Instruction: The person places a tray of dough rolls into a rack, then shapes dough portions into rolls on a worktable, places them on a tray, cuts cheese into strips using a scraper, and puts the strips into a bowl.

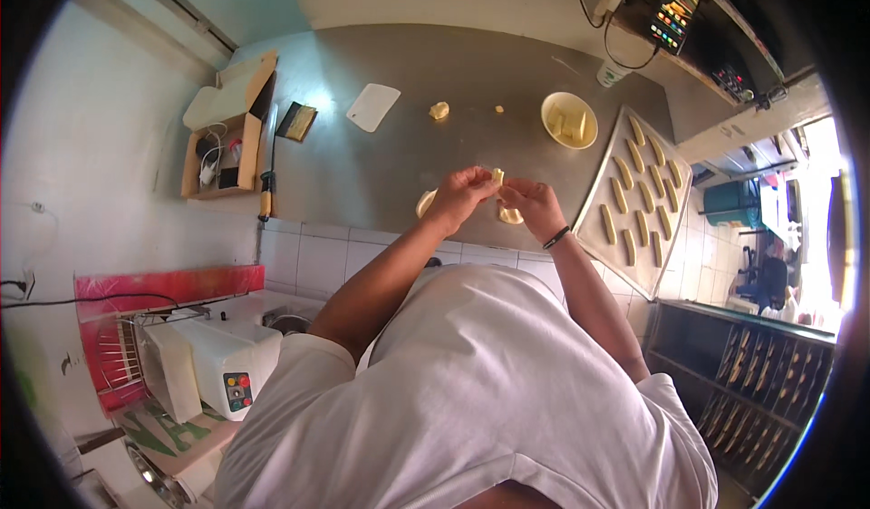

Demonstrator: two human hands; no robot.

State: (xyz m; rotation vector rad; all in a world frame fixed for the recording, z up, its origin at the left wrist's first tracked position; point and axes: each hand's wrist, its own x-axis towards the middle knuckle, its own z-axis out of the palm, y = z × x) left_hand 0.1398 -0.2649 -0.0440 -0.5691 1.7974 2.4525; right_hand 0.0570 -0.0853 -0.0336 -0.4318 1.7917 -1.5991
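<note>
Above the near edge of the steel table, my left hand [466, 192] and my right hand [533, 206] meet, fingers closed in a pinch. Between their fingertips is a small pale yellow piece [497, 175], soft-looking, perhaps butter or cheese. A flat piece of pale dough [511, 216] lies under my right hand, partly covered by it. Another dough piece [424, 203] shows beside my left wrist. Farther back on the table sit a yellow lump [439, 111] and a tiny yellow bit [499, 109]. A cream bowl [548, 126] to the right holds yellow blocks.
On the right, a tray [594, 228] carries several dough sticks. At the left are a cardboard box [245, 151], a long knife [268, 178], a dark packet [297, 122] and a white scraper [373, 107]. A shelf rack [689, 355] stands at lower right, a white machine [217, 364] at lower left.
</note>
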